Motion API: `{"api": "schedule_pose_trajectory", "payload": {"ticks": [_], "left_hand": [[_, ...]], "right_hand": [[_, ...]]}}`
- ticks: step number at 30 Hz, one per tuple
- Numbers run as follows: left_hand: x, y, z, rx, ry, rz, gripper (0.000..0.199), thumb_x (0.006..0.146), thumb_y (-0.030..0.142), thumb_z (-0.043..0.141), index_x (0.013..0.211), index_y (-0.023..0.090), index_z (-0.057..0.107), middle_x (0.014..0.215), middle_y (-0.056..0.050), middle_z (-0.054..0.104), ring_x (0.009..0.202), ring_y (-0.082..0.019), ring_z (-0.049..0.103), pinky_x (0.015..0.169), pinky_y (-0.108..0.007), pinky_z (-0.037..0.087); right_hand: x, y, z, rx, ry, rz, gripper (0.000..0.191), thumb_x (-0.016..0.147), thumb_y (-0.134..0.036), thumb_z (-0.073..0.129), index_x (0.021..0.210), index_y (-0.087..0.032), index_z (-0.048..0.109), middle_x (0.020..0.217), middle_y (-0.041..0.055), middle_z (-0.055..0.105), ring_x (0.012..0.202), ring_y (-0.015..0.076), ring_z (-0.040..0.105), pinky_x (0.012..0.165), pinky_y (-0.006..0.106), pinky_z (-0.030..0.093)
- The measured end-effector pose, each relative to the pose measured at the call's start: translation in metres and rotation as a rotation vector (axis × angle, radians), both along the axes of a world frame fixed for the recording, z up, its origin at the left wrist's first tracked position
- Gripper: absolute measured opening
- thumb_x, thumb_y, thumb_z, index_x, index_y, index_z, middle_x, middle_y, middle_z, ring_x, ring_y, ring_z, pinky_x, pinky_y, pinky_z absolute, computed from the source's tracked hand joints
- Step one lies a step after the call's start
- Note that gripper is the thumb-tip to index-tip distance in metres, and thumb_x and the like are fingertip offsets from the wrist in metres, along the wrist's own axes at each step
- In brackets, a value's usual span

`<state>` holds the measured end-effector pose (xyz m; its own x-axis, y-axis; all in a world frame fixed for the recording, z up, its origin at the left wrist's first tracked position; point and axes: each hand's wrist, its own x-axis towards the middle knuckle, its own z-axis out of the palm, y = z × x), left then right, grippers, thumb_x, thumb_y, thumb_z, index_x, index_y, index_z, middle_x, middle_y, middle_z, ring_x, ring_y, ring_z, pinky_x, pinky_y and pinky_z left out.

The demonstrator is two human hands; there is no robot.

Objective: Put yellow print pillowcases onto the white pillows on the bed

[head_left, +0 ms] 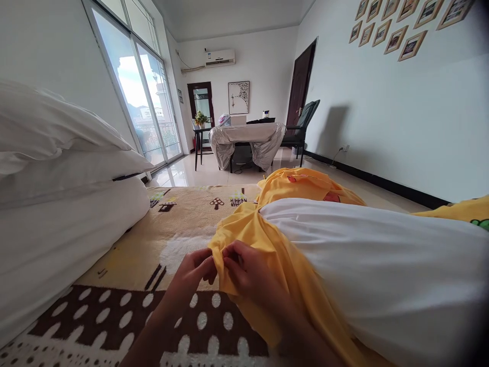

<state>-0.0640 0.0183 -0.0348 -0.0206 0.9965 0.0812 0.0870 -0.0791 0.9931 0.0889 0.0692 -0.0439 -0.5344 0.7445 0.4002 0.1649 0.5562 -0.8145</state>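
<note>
Yellow fabric, which looks like a pillowcase or quilt cover [252, 227], lies around the left end of a plump white pillow or quilt [359, 244]. My left hand [196, 267] pinches the cover's left edge from the left. Close beside it, my right hand [244, 265] has its fingertips pressed together on the same edge. A narrow fold of yellow cloth stands up between the two hands. Red prints show on the bunched part of the cover behind the white filling. What lies inside my fingertips is hidden.
A patterned beige and brown blanket [179, 224] lies underneath. White pillows or bedding [57, 204] are stacked at the left. Farther back stand a plastic-covered table [248, 133], a dark chair [303, 127] and a plant [200, 118]. Another piece of yellow cloth [454, 208] lies at the right.
</note>
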Motion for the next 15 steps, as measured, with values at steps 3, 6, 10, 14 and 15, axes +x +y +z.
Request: {"api": "schedule_pose_trajectory", "payload": {"ticks": [3, 6, 10, 14, 15], "left_hand": [[0.0, 0.001, -0.001, -0.028, 0.0, 0.029, 0.033, 0.076, 0.044, 0.062, 0.067, 0.012, 0.062, 0.055, 0.002, 0.043, 0.054, -0.009, 0.037, 0.05, -0.021, 0.03], [-0.003, 0.004, -0.005, -0.045, -0.108, 0.082, 0.026, 0.071, 0.038, 0.069, 0.069, 0.013, 0.065, 0.056, 0.001, 0.047, 0.054, -0.009, 0.039, 0.05, -0.02, 0.032], [-0.007, 0.01, -0.005, -0.109, -0.42, 0.158, 0.018, 0.06, 0.025, 0.074, 0.073, 0.014, 0.069, 0.063, 0.0, 0.058, 0.057, -0.011, 0.049, 0.056, -0.021, 0.041], [-0.012, 0.018, -0.001, -0.169, -0.596, 0.192, 0.011, 0.058, 0.015, 0.069, 0.069, 0.012, 0.066, 0.062, -0.001, 0.06, 0.057, -0.013, 0.055, 0.057, -0.022, 0.046], [-0.013, 0.02, -0.001, -0.177, -0.628, 0.211, 0.008, 0.06, 0.014, 0.065, 0.068, 0.011, 0.064, 0.062, -0.001, 0.06, 0.056, -0.013, 0.055, 0.055, -0.022, 0.046]], "right_hand": [[0.0, 0.0, 0.001, 0.162, -0.066, -0.024, 0.009, 0.084, -0.016, 0.051, 0.079, -0.018, 0.058, 0.081, 0.0019, 0.061, 0.077, 0.0135, 0.053, 0.069, 0.025, 0.037], [0.001, -0.002, 0.005, 0.251, -0.096, -0.017, 0.013, 0.086, -0.016, 0.049, 0.078, -0.018, 0.059, 0.082, 0.0029, 0.061, 0.081, 0.0148, 0.053, 0.072, 0.027, 0.038], [0.001, -0.006, 0.01, 0.275, -0.112, 0.04, 0.008, 0.087, -0.025, 0.055, 0.087, -0.02, 0.06, 0.095, 0.0023, 0.063, 0.092, 0.0157, 0.054, 0.084, 0.029, 0.038], [-0.006, -0.01, 0.003, 0.297, -0.258, 0.036, 0.031, 0.076, -0.029, 0.07, 0.102, -0.02, 0.057, 0.103, 0.0026, 0.062, 0.096, 0.0187, 0.054, 0.086, 0.032, 0.038], [-0.007, -0.011, 0.001, 0.306, -0.298, 0.022, 0.034, 0.075, -0.029, 0.071, 0.104, -0.02, 0.057, 0.103, 0.0032, 0.062, 0.097, 0.0197, 0.053, 0.086, 0.033, 0.038]]}}
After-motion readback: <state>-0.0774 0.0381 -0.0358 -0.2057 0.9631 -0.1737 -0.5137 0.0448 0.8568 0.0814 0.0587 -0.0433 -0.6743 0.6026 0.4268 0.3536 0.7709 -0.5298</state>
